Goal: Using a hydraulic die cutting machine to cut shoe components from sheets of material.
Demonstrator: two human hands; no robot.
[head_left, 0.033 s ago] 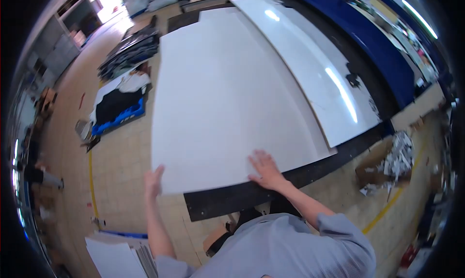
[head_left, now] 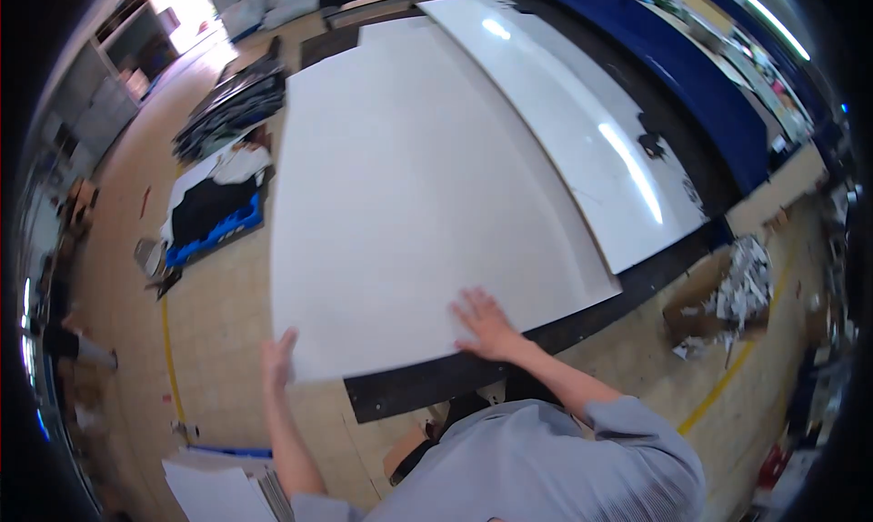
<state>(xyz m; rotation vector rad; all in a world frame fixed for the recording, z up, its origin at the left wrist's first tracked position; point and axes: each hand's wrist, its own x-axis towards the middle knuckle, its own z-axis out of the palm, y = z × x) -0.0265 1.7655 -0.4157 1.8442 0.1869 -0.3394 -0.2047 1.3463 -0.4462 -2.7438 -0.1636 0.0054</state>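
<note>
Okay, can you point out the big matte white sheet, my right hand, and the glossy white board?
Matte white sheet [head_left: 391, 195], head view: middle of its upper face.
Right hand [head_left: 489, 327], head view: back of the hand.
Glossy white board [head_left: 578, 140], head view: its upper face.

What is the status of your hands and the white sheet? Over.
Left hand at near left corner of white sheet; right hand spread on top. Sheet overhangs dark table on left. Glossy board along sheet's right.

Through my remote feed I see the sheet [head_left: 391, 195], large, white and matte, lying nearly flat on the dark table [head_left: 400, 392]. A soft ridge runs lengthwise near its right side; its near left corner juts past the table's edge.
</note>
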